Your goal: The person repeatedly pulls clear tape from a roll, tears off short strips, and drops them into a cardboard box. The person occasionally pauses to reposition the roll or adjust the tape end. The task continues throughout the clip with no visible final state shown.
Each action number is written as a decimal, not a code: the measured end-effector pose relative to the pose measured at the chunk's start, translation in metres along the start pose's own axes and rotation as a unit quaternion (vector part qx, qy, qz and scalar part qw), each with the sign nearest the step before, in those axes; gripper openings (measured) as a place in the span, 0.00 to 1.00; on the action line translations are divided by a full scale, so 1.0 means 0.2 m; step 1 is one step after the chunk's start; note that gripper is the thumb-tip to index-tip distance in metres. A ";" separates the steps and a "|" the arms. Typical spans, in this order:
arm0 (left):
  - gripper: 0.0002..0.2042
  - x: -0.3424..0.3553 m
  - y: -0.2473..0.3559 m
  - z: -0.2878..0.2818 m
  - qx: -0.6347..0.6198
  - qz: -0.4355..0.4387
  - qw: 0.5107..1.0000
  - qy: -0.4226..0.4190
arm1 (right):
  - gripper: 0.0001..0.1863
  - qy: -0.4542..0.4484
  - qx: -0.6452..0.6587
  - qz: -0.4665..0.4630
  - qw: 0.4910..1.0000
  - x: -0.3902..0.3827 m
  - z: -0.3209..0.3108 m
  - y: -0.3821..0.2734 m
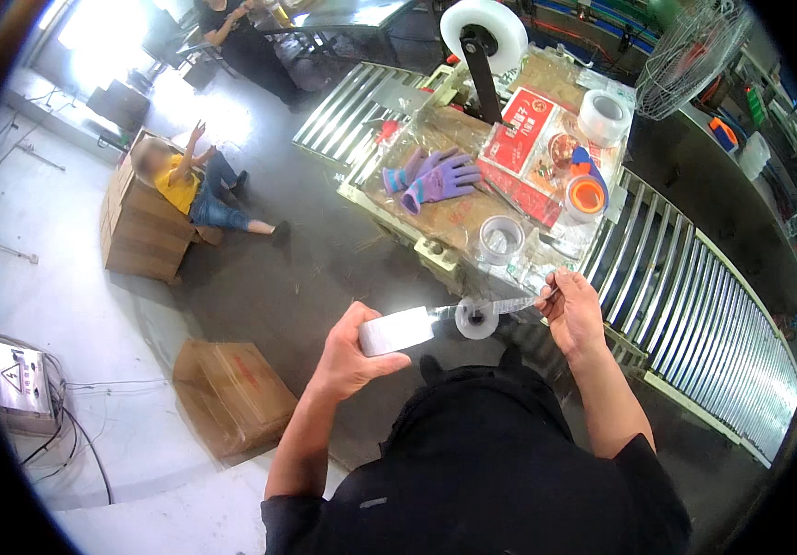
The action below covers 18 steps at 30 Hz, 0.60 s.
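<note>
My left hand (341, 361) is wrapped round a roll of clear packing tape (397, 333), with the thumb along its lower side. A strip of tape (508, 305) stretches from the roll across to my right hand (572, 316). There my thumb and fingers pinch its free end. Behind the strip shows another round tape roll (477, 319), lower down; what it rests on is hard to make out. Just beyond my right hand, an open-centred clear tape roll (501, 240) lies on the cluttered bench (454, 129).
On the bench lie purple gloves (440, 178), a red printed carton (530, 134), a wide tape roll (605, 117) and a blue-orange tape dispenser (586, 196). A roller conveyor (694, 296) runs right. An open cardboard box (232, 398) stands left; a person in yellow (181, 185) sits farther off.
</note>
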<state>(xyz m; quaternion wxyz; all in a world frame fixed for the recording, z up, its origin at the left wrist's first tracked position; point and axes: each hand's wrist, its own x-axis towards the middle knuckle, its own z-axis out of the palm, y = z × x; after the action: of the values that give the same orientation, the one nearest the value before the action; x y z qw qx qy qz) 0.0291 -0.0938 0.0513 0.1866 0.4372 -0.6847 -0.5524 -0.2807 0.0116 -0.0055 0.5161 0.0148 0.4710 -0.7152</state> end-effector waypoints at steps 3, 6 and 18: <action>0.16 0.02 -0.04 0.00 0.070 0.091 0.993 0.033 | 0.08 -0.006 0.022 0.001 1.000 0.03 0.01 0.02; 0.15 0.04 -0.07 -0.02 0.057 0.142 0.981 0.121 | 0.08 0.004 0.030 -0.009 1.000 0.05 0.01 0.04; 0.18 0.10 -0.18 -0.19 -0.445 0.189 0.838 0.252 | 0.08 -0.021 0.053 0.040 0.998 0.04 0.07 0.09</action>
<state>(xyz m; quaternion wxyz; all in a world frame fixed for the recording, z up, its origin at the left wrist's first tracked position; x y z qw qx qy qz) 0.0603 -0.1323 0.0261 0.6282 0.2936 -0.3638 -0.6219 -0.2639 -0.0045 -0.0138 0.5524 0.0463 0.4208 -0.7181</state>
